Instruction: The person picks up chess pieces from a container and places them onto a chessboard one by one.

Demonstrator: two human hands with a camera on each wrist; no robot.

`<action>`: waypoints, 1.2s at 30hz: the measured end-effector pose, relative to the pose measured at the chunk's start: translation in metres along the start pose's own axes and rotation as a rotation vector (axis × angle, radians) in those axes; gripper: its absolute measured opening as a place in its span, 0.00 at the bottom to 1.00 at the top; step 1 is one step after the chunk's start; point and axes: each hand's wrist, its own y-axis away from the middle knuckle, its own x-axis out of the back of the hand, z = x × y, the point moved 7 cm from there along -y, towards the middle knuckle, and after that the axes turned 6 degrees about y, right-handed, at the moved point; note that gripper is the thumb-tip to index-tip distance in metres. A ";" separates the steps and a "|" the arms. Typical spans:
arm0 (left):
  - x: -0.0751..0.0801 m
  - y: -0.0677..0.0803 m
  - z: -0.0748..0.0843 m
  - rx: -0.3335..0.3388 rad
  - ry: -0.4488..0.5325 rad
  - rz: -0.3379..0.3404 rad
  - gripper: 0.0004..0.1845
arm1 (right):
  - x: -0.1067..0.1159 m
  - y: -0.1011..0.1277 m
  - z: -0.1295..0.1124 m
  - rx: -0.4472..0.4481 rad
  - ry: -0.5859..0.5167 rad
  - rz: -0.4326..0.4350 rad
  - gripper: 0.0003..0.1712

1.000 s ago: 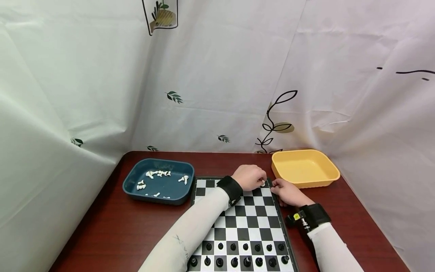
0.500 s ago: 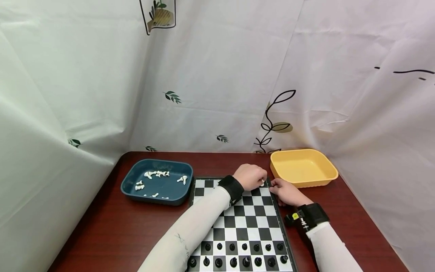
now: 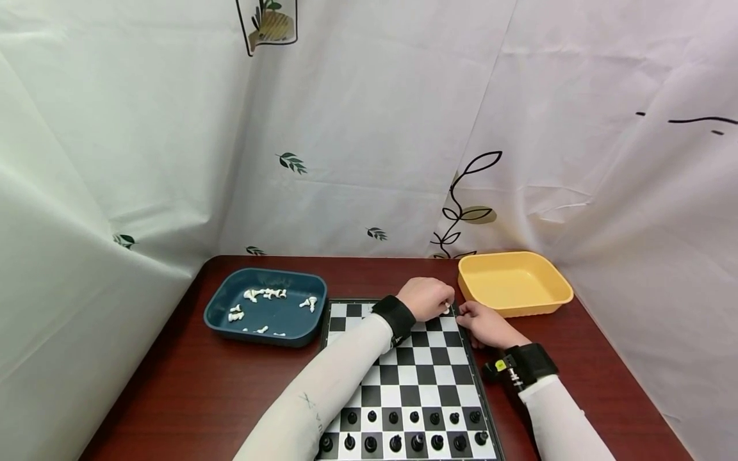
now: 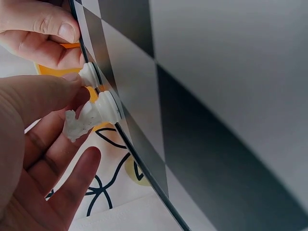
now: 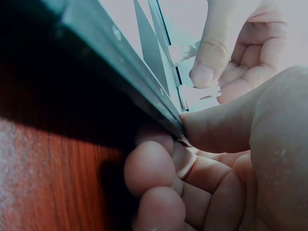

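A black-and-white chessboard [image 3: 412, 371] lies on the red-brown table. My left hand [image 3: 445, 306] is at the board's far right corner, its thumb and fingers round a small white chess piece [image 4: 91, 113] standing at the rim. A second white piece [image 4: 89, 74] stands right beside it. My right hand [image 3: 469, 315] holds the same corner from the right, thumb on the board's rim [image 5: 120, 53] and fingers curled against its side. In the right wrist view the left thumb [image 5: 211, 53] sits between the two white pieces. Black pieces [image 3: 403, 429] fill the two near rows.
A dark blue tray [image 3: 262, 274] with several white pieces [image 3: 268, 294] sits left of the board. A yellow tray [image 3: 519, 310], nothing visible in it, sits at the far right, close to both hands. White patterned curtains close in the table on three sides.
Both hands stay at the board's far right corner. Only the view has shifted slightly.
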 end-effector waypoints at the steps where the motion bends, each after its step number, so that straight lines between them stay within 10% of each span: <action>1: 0.000 0.000 -0.001 -0.002 -0.002 0.004 0.04 | 0.000 -0.001 0.000 -0.002 0.003 0.000 0.11; 11: 0.004 0.003 -0.006 -0.003 0.011 0.010 0.05 | 0.004 -0.003 -0.002 0.035 0.007 -0.020 0.13; 22: 0.061 0.023 -0.005 0.053 0.095 0.089 0.14 | 0.000 -0.003 0.003 -0.021 -0.003 -0.001 0.11; 36: 0.135 0.098 -0.064 0.187 0.219 0.363 0.11 | -0.001 0.000 0.002 -0.019 -0.011 -0.012 0.11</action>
